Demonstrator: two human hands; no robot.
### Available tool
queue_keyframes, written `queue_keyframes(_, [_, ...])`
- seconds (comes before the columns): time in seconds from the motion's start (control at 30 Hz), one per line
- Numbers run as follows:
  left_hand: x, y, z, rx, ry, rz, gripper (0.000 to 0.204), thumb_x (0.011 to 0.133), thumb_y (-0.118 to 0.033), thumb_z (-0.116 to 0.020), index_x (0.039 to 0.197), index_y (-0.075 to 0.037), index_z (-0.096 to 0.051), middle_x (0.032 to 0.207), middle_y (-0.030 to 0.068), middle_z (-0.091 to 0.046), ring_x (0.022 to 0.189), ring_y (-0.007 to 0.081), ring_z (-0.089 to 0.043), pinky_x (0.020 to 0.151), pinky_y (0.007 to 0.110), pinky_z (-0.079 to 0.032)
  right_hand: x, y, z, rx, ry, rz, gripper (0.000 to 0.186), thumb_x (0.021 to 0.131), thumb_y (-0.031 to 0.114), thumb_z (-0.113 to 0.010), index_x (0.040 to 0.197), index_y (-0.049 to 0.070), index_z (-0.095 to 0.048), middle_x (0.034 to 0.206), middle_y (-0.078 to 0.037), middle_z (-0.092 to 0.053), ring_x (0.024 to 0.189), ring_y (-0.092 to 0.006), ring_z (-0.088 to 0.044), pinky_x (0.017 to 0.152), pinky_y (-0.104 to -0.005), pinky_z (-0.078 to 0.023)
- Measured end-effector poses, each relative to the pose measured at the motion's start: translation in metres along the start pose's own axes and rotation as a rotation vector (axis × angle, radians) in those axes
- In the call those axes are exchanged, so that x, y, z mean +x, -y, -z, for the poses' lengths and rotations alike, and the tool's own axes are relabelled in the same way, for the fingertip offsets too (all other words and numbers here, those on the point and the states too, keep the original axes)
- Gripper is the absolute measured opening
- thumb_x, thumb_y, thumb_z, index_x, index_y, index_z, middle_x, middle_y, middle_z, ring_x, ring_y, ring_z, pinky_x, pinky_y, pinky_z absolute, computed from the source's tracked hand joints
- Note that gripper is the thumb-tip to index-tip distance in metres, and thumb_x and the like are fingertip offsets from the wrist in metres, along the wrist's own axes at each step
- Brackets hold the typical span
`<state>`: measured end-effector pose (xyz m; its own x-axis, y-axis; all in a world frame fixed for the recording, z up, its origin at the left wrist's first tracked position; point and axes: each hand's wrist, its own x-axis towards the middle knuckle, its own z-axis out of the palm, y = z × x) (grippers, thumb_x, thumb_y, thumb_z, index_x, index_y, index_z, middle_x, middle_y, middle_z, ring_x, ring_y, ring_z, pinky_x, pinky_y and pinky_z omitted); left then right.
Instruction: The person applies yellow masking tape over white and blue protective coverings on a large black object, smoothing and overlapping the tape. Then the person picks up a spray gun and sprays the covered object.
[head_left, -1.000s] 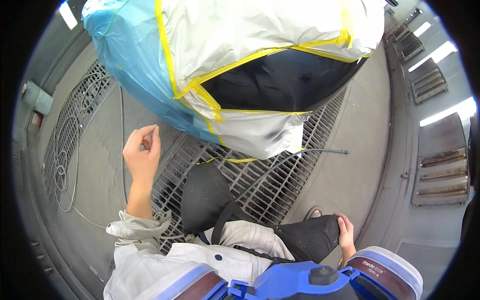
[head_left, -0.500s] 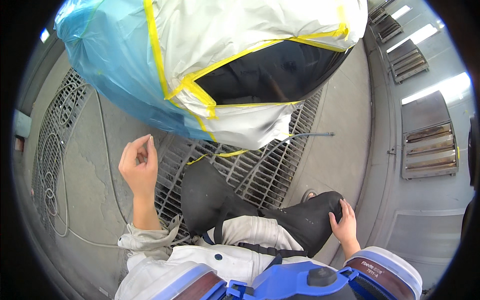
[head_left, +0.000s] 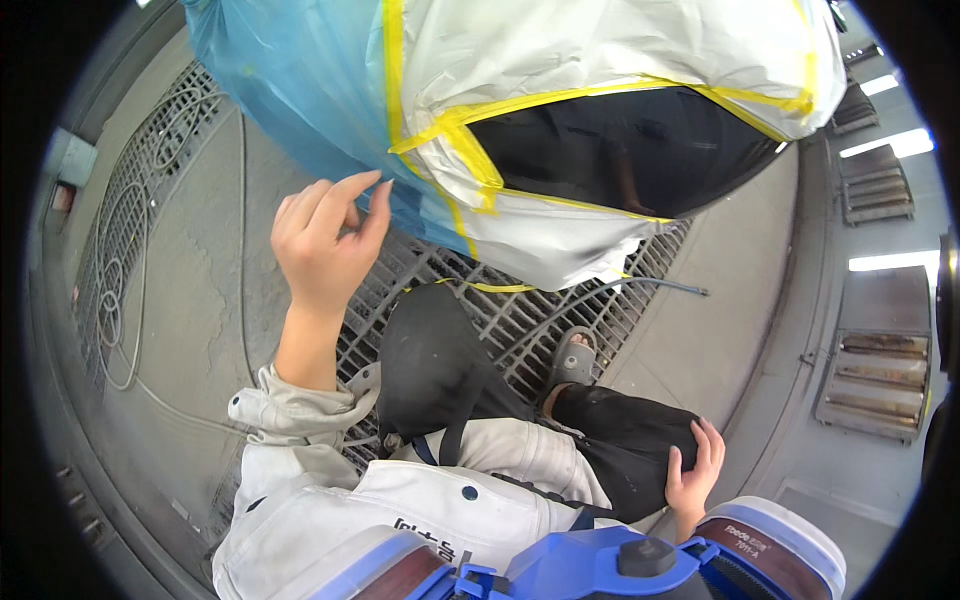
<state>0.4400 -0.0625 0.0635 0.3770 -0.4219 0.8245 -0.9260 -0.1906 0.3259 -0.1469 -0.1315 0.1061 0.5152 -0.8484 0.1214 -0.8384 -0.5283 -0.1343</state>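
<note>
My left hand (head_left: 325, 235) is raised in front of the blue plastic sheeting (head_left: 285, 85), its fingers curled and the tips of thumb and forefinger close together. Whatever may be between them is too small to make out. My right hand (head_left: 694, 468) rests on my right knee, fingers apart and holding nothing. Ahead stands a large rounded body, probably part of a vehicle, wrapped in blue and white sheeting (head_left: 560, 45). Yellow masking tape (head_left: 470, 160) borders a bare, glossy black panel (head_left: 620, 150), which shows reflections.
Below me lies a metal floor grating (head_left: 400, 275), crossed by a dark hose (head_left: 650, 281) and a loose yellow tape strip (head_left: 500, 288). A pale hose (head_left: 140, 290) is coiled on the left. Heater-like panels (head_left: 880, 365) line the right wall. A blue respirator (head_left: 590, 562) sits at the lower edge.
My left hand has moved up and right, nearer the sheeting, still curled. The view has shifted, and more of my sandalled foot shows. My right hand stays on the knee.
</note>
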Motion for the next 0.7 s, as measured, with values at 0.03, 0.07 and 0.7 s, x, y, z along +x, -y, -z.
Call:
queue_keyframes(0.03, [0.003,-0.001,-0.005,0.007,-0.006,-0.025,0.021,0.078,-0.006,-0.093,0.094,-0.015,-0.082,0.061,-0.0049,-0.049,0.055,0.0156,-0.052,0.058,0.035,-0.038,0.005,-0.001,-0.005,0.038,-0.033,0.016,0.048,0.09,0.015,-0.075,0.136,0.001,-0.069,0.141,-0.02,-0.069,0.133,-0.0458,-0.062,0.118,-0.0556,-0.045])
queue_keyframes(0.07, [0.005,-0.001,-0.01,0.024,-0.02,-0.042,0.021,0.077,-0.007,-0.093,0.092,-0.016,-0.082,0.06,-0.0057,-0.047,0.055,0.0153,-0.052,0.058,0.035,-0.037,0.008,-0.002,-0.008,0.078,-0.058,0.041,0.046,0.089,0.014,-0.073,0.133,0.001,-0.07,0.137,-0.02,-0.071,0.13,-0.0459,-0.063,0.117,-0.0559,-0.046])
queue_keyframes(0.7, [0.005,0.001,-0.047,0.163,-0.01,-0.01,0.015,0.081,-0.017,-0.091,0.092,-0.018,-0.08,0.061,-0.0048,-0.049,0.056,0.0168,-0.055,0.058,0.035,-0.04,0.038,-0.02,-0.025,0.234,-0.141,0.13,0.041,0.084,0.006,-0.069,0.125,-0.001,-0.072,0.123,-0.019,-0.077,0.122,-0.0459,-0.069,0.112,-0.056,-0.05])
